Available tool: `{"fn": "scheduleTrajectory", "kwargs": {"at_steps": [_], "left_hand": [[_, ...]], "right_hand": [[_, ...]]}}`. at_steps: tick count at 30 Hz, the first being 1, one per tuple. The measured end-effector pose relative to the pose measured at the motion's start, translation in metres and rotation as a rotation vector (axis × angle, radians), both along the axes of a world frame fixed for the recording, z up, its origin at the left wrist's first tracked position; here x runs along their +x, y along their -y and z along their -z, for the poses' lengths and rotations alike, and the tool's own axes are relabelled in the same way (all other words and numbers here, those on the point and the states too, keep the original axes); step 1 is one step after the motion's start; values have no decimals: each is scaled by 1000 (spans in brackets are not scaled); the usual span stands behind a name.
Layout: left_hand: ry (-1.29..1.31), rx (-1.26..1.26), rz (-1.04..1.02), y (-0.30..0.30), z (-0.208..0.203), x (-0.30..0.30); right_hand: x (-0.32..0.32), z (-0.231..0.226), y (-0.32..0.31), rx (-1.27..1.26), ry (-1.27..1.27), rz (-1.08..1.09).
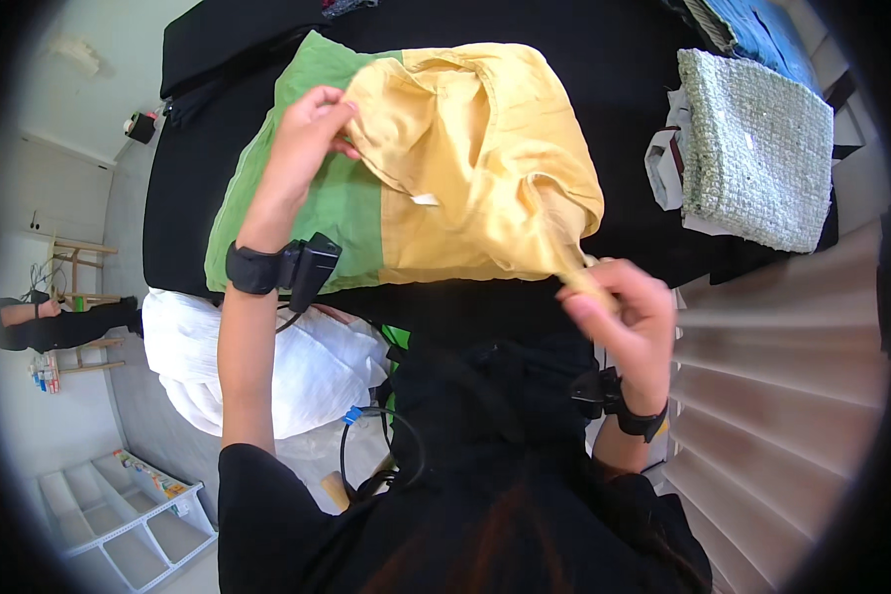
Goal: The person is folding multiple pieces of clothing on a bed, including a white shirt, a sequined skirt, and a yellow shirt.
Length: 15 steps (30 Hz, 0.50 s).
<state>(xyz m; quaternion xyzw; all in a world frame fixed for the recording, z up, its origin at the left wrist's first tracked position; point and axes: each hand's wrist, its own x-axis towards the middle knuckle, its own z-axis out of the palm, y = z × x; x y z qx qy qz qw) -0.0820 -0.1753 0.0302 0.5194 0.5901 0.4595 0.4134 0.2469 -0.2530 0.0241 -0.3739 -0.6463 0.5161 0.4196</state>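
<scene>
At a black surface [629,94], left hand [310,141] extended forward, right hand [632,315] curled nearer, each grip pinching yellow cloth [477,203]

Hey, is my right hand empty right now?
No, your right hand is gripping one end of the yellow cloth.

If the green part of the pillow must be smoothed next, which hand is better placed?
Probably the left hand: it is over the green part, though pinching yellow fabric. The right hand grips this fabric near the opposite, yellow end.
</scene>
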Motion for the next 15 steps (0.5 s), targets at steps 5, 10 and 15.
{"fn": "scheduleTrajectory", "kwargs": {"at_steps": [5,10,15], "left_hand": [[349,261,-55,11,-23,-1],[554,424,-165,35,-55,-11],[646,600,-412,70,-77,-25]], "right_hand": [[35,11,2,24,-494,359],[67,17,0,113,-612,399],[84,21,7,73,-708,543]]}}
